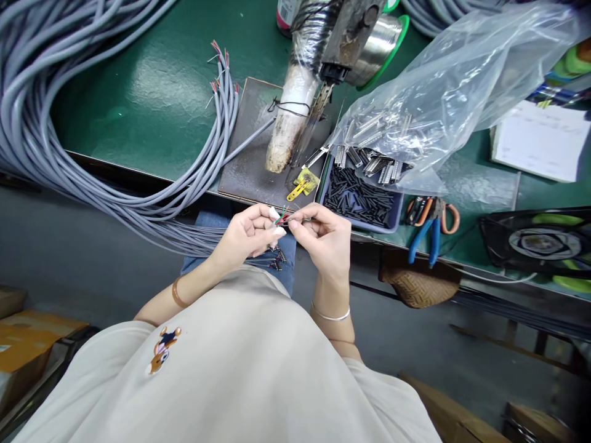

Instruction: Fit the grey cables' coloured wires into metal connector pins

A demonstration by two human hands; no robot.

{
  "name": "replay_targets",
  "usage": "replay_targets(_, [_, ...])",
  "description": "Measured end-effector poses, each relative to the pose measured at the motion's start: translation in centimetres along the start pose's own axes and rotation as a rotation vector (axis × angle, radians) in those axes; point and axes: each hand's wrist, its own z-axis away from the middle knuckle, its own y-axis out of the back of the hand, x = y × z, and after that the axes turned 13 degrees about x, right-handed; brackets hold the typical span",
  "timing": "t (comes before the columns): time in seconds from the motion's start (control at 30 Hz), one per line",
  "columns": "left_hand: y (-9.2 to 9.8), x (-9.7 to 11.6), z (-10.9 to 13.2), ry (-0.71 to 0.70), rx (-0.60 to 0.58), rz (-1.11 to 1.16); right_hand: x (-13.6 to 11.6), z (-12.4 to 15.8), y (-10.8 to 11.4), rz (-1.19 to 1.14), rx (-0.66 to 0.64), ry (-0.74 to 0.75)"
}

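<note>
My left hand [253,232] is closed in a pinch on the end of a grey cable, near the table's front edge. Thin red, green and dark wires [281,217] fan out from between its fingertips. The fingers of my right hand [323,235] are pinched on these wires from the other side; whether they also hold a small part is too fine to make out. Finished-looking cable ends with black tips [277,263] lie on my lap below. Just beyond my hands, a yellow terminal-like piece [300,186] sits on a dark board [249,132].
A thick bundle of grey cables [203,175] curves along the left. A wrapped stand [295,98] and solder spool [376,52] rise behind the board. To the right are a blue bin [394,223] of black tubes, metal connectors [392,172] in a plastic bag [443,86], pliers [431,231] and a fan [540,242].
</note>
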Motion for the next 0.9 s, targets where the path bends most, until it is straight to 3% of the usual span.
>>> replay_targets(0.23, [-0.6,-0.4,0.6,-0.343,0.172,-0.217,0.1,0.6,-0.6,0.059,0.021,0.047])
replay_targets(0.37, [-0.5,-0.8,0.4,-0.44,0.226,-0.256,0.1,0.8,-0.7,0.083,0.118,0.155])
replay_targets(0.47, [-0.5,-0.6,0.2,-0.455,0.241,-0.237,0.2,0.6,-0.3,0.033,0.233,0.147])
replay_targets(0.53, [-0.5,-0.4,0.2,-0.453,0.226,-0.231,0.1,0.3,0.2,0.055,0.18,0.122])
replay_targets(0.63, [-0.5,-0.1,0.2,-0.463,0.177,-0.237,0.0,0.0,0.6,0.14,-0.053,0.14])
replay_targets(0.73, [-0.5,0.1,0.3,-0.469,0.141,-0.254,-0.2,-0.1,0.5,0.236,-0.165,0.314])
replay_targets(0.9, [-0.7,-0.1,0.3,-0.466,0.164,-0.276,0.4,0.3,-0.2,0.468,-0.029,0.724])
